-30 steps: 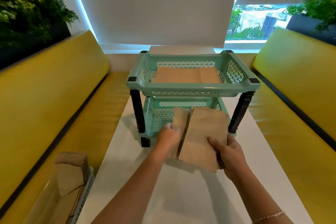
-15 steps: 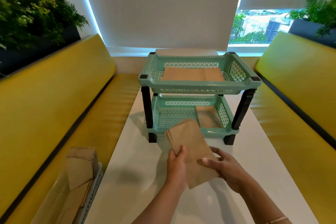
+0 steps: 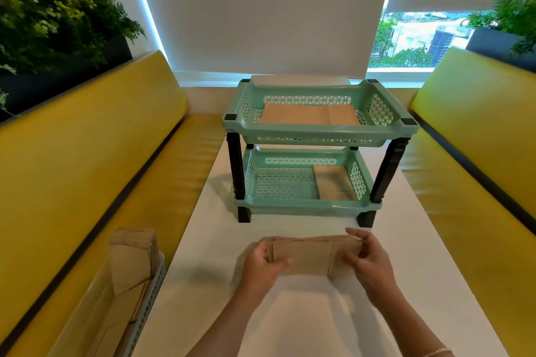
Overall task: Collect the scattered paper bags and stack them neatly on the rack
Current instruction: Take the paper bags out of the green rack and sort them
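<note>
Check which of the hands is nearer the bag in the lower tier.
Right. The right hand is nearly straight in front of the lower-tier bag; the left hand sits further to the left.

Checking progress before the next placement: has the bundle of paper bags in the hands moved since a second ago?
Yes. The bundle of paper bags has come back from the rack toward the person and turned lengthwise, above the table.

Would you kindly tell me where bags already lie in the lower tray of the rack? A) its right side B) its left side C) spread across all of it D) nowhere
A: the lower tray shows bare mesh at left, with brown bags at its right side.
</note>
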`<control>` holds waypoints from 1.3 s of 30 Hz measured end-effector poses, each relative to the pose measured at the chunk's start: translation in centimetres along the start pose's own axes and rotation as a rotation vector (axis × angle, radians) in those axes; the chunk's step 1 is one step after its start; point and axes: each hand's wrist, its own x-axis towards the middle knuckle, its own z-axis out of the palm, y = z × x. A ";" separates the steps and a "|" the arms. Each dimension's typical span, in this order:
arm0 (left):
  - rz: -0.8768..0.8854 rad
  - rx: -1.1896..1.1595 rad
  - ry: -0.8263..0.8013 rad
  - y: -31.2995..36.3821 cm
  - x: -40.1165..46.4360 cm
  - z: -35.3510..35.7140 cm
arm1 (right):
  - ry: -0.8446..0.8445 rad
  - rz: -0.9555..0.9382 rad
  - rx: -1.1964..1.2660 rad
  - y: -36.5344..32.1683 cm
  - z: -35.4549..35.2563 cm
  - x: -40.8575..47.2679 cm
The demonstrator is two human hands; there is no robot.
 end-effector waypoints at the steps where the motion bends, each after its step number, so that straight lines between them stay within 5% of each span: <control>1: 0.017 0.048 -0.001 -0.3 -0.3 0.4 | -0.007 0.021 -0.032 0.8 0.4 -0.3; 7: 0.047 0.118 0.136 -0.1 -0.5 2.7 | 0.092 -0.002 -0.106 1.4 1.3 -0.2; 16: 0.192 0.135 0.123 0.4 0.2 3.1 | 0.042 -0.098 -0.193 0.9 0.5 -0.3; 22: 0.259 0.238 0.116 -0.3 0.4 3.1 | -0.055 -0.298 -0.570 0.1 0.6 0.2; 29: 0.355 0.448 0.041 3.9 0.2 2.7 | -0.059 -0.247 -1.008 -2.5 -0.3 1.1; 35: 0.611 0.454 0.000 8.8 -0.8 4.5 | -0.217 -0.059 -0.761 -2.3 0.2 0.4; 39: 0.256 0.432 -0.069 4.6 -0.9 4.8 | -0.205 0.046 -0.617 -0.1 0.4 -0.6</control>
